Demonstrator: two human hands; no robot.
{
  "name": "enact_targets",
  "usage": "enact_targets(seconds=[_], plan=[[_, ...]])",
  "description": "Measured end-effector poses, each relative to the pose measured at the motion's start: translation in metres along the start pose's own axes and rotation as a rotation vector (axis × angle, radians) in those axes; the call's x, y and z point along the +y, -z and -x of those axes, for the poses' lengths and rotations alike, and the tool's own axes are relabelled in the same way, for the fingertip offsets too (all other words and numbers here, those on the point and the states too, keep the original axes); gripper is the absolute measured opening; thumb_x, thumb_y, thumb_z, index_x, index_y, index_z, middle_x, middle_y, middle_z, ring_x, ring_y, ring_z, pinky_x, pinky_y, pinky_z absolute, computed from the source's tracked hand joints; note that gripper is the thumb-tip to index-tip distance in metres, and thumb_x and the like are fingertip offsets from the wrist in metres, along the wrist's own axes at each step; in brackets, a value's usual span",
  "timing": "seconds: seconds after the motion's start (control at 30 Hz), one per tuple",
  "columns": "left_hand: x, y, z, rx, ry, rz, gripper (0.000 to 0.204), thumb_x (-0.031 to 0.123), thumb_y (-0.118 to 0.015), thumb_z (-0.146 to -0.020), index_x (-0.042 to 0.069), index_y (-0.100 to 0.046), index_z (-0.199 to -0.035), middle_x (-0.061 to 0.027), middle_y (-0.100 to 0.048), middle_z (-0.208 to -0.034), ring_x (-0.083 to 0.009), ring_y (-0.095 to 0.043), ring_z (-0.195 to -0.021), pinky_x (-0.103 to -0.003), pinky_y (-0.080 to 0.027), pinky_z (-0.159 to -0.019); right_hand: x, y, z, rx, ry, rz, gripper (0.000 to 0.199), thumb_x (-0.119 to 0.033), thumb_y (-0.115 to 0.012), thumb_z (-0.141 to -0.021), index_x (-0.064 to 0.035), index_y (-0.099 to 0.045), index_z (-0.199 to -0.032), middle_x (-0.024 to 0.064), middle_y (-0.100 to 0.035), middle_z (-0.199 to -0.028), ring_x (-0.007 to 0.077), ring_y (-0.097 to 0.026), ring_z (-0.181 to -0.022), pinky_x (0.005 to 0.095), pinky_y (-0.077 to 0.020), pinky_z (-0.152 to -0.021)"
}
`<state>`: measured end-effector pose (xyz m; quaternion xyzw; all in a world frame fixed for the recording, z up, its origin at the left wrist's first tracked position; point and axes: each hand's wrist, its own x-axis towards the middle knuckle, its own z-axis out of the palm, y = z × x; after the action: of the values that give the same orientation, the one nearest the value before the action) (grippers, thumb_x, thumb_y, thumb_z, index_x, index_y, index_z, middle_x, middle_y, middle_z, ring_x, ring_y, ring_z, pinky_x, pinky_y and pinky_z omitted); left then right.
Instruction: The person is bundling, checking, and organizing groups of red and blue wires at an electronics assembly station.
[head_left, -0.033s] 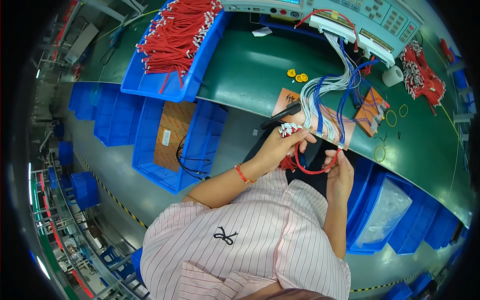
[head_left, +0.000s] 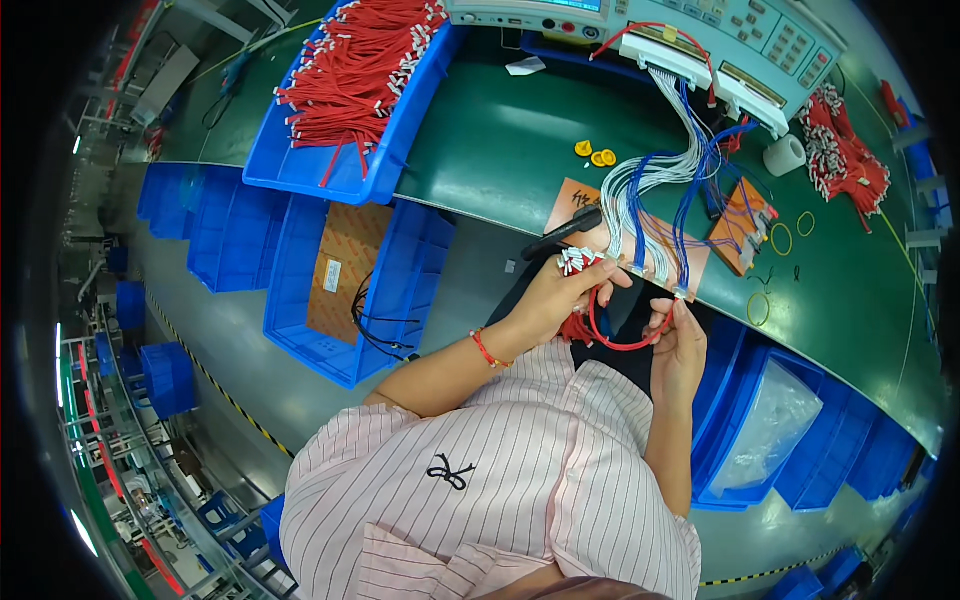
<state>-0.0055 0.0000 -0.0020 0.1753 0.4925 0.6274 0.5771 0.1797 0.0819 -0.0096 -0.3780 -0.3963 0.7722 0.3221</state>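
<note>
Right of centre in the frame, my left hand (head_left: 560, 295) grips a bundle of red wires (head_left: 578, 262) with white tips, fingers curled tight. One red wire (head_left: 618, 340) loops below to my right hand (head_left: 675, 335), pinched at its end.

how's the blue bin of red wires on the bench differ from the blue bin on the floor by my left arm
The bench bin is heaped with red wires; the floor bin holds only a brown cardboard sheet and a few black wires. The first sits on the green bench, the second lower down. Both are blue plastic.
</note>
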Motion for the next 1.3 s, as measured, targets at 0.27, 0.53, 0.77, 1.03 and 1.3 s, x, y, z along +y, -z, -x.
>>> enact_targets(seconds=[0.27,0.53,0.77,1.03,1.3], plan=[[0.008,-0.003,0.024,-0.075,-0.066,-0.021,0.032,0.024,-0.059,-0.099,-0.001,-0.066,-0.081,0.0021,-0.049,-0.056,-0.0059,-0.044,-0.053,-0.023,-0.037,-0.053,-0.001,0.014,0.015,-0.112,0.115,0.291,0.032,-0.020,-0.055,-0.101,0.0060,-0.071,-0.092,0.0053,-0.062,-0.075,0.0093,-0.054,-0.068,0.0220,-0.0394,-0.062],[0.161,0.038,0.123,0.026,-0.727,-0.152,0.032,0.028,-0.058,-0.094,0.008,-0.051,-0.069,0.0010,-0.044,-0.051,-0.0098,-0.032,-0.037,-0.026,-0.023,-0.037,-0.050,0.027,0.021,-0.483,0.058,0.544,0.018,-0.010,-0.061,-0.094,0.0011,-0.071,-0.104,0.0072,-0.064,-0.088,0.0131,-0.061,-0.080,0.0253,-0.0473,-0.069],[0.288,0.092,0.041,0.799,-1.271,-1.150,0.018,0.014,-0.068,-0.094,-0.003,-0.068,-0.090,0.0006,-0.062,-0.077,-0.0043,-0.055,-0.073,-0.021,-0.044,-0.065,-0.103,0.039,-0.009,-0.442,0.208,0.708,0.018,-0.010,-0.063,-0.094,0.0007,-0.070,-0.106,0.0069,-0.065,-0.088,0.0118,-0.059,-0.077,0.0247,-0.0465,-0.067],[0.294,0.247,-0.119,0.405,-0.414,-1.564,0.063,0.032,-0.072,-0.091,-0.002,-0.050,-0.139,-0.0161,-0.056,-0.137,-0.0219,-0.052,-0.128,-0.034,-0.038,-0.108,-0.190,0.115,-0.084,-0.015,0.457,0.927,0.017,-0.011,-0.060,-0.096,0.0011,-0.069,-0.104,0.0021,-0.063,-0.086,0.0089,-0.058,-0.077,0.0249,-0.0478,-0.069],[0.283,0.176,-0.056,0.408,-0.444,-1.509,0.054,0.024,-0.063,-0.096,0.001,-0.047,-0.142,-0.0151,-0.050,-0.144,-0.0269,-0.045,-0.134,-0.036,-0.033,-0.113,-0.265,0.212,-0.251,0.577,1.048,1.699,0.041,-0.001,-0.061,-0.082,-0.0069,-0.057,-0.122,0.0141,-0.060,-0.107,0.0328,-0.061,-0.093,0.0422,-0.0516,-0.080]])
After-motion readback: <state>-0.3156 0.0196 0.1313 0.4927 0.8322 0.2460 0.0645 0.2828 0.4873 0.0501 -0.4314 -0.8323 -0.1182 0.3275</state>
